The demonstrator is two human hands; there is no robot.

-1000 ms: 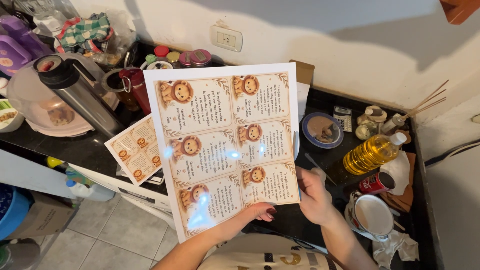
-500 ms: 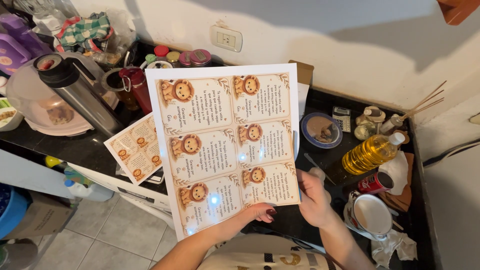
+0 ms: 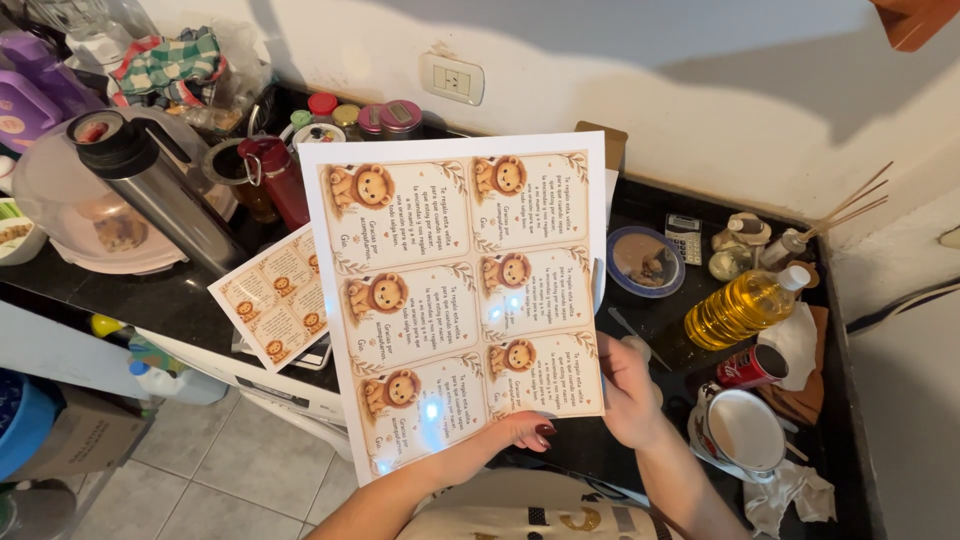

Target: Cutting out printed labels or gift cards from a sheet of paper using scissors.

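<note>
Cluttered black counter [image 3: 150, 295] runs along a white wall here, pretty packed with stuff. From the head cam: the person is holding up a glossy printed sheet [image 3: 460, 290] above the counter's front edge, six little lion cards on it in two columns. Left hand [image 3: 515, 432] pinches the sheet's bottom edge near the middle, thumb on top with a dark painted nail. Right hand [image 3: 632, 395] grips the lower right corner, fingers curled behind the paper.

A second sheet [image 3: 272, 298] of the same lion cards lies flat at the counter's front edge, just left of the held one and partly tucked under it. Back left there's a steel thermos [image 3: 165, 190] lying tilted, and a clear domed lid [image 3: 70, 215] beside it. Toward the right end sits a bottle of yellow oil [image 3: 742, 305] on its side, a red can [image 3: 752, 367] just in front of it, and a white cup [image 3: 745, 430] near the front corner.
</note>
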